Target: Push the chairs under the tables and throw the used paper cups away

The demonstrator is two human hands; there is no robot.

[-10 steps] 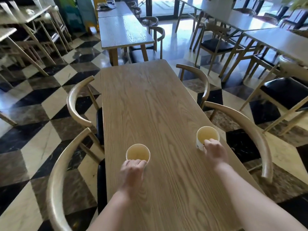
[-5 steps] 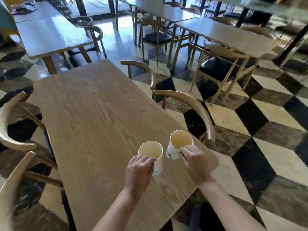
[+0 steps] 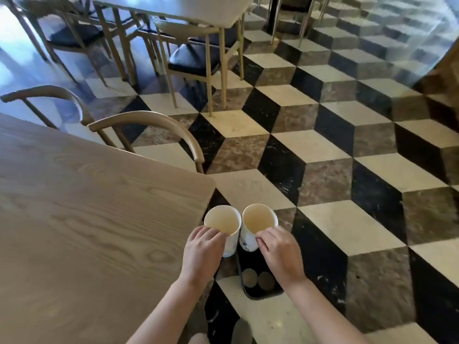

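Note:
My left hand (image 3: 202, 252) grips a white paper cup (image 3: 222, 220), and my right hand (image 3: 279, 249) grips a second white paper cup (image 3: 258, 220) with a small blue print on its side. The two cups touch side by side, held in the air just past the right corner of the wooden table (image 3: 87, 219). Below them on the floor stands a black bin (image 3: 258, 274) with two cups lying inside. Two wooden armchairs (image 3: 149, 127) are tucked against the table's right side.
A further table (image 3: 186, 7) with black-seated chairs (image 3: 193, 58) stands at the back. A cube-patterned tile floor (image 3: 347, 157) spreads out to the right. My foot (image 3: 241, 331) shows at the bottom edge.
Both hands lifted the cups off the table, brought them together and carried them right, past the table corner, to above the bin. My view turned right.

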